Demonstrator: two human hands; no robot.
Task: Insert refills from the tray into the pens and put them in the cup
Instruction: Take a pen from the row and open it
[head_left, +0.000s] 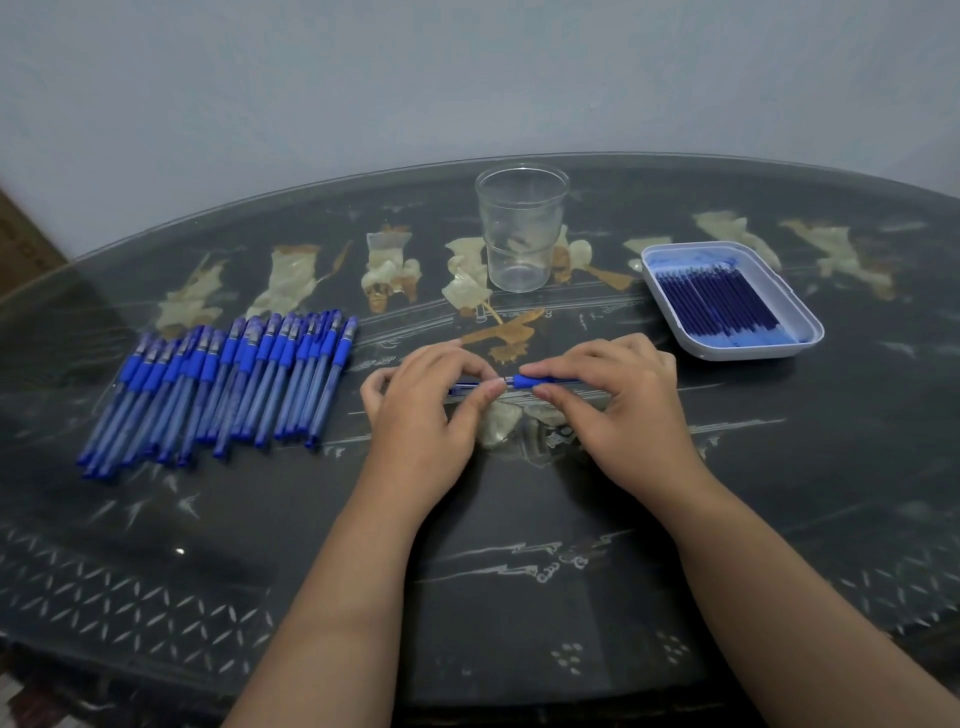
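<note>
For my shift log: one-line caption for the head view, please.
Left hand and right hand hold one pen; spare pens left, empty cup behind, tray of refills right.

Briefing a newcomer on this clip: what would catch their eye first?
At centre, the left hand and right hand grip one blue pen between them. A row of blue pens lies at left. An empty clear cup stands behind, with a white tray holding refills at right.

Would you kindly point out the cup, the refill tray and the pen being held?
cup (521, 228): head view, on its clear side wall.
tray (748, 354): head view, on its white near rim.
held pen (527, 383): head view, on its blue grip section.
</note>
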